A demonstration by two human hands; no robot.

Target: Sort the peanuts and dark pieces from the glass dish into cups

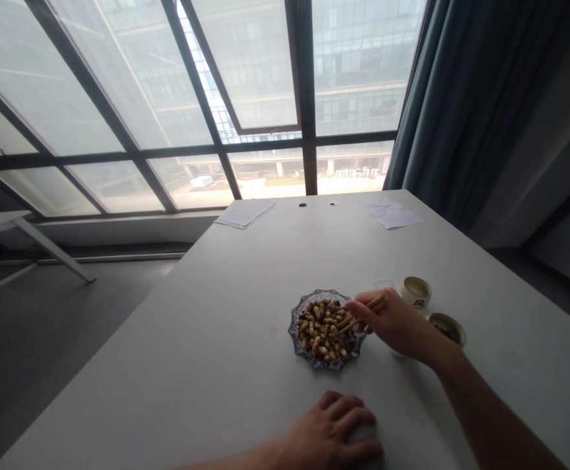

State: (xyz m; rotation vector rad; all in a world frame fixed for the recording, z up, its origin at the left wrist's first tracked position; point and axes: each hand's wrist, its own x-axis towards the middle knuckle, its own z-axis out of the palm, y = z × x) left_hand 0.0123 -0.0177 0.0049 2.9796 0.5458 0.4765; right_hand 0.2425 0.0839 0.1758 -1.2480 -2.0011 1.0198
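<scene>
A scalloped glass dish (292, 331) full of peanuts (320, 326) and darker bits sits on the white table. My right hand (387, 320) is closed on wooden chopsticks (348, 321), whose tips reach among the peanuts at the dish's right side. Behind that hand stands a pale round cup (416, 292); a second cup (447, 328) with dark contents is partly covered by my forearm. My left hand (336, 427) lies at the table's near side, fingers curled around a pale rounded thing (363, 433) that is mostly hidden.
Papers lie at the far left (245, 213) and far right (393, 213) of the white table (216, 294). A small clear item (384, 284) is beside the pale cup. Windows stand beyond, with a dark curtain (451, 111) at right and another table (0, 223) at left.
</scene>
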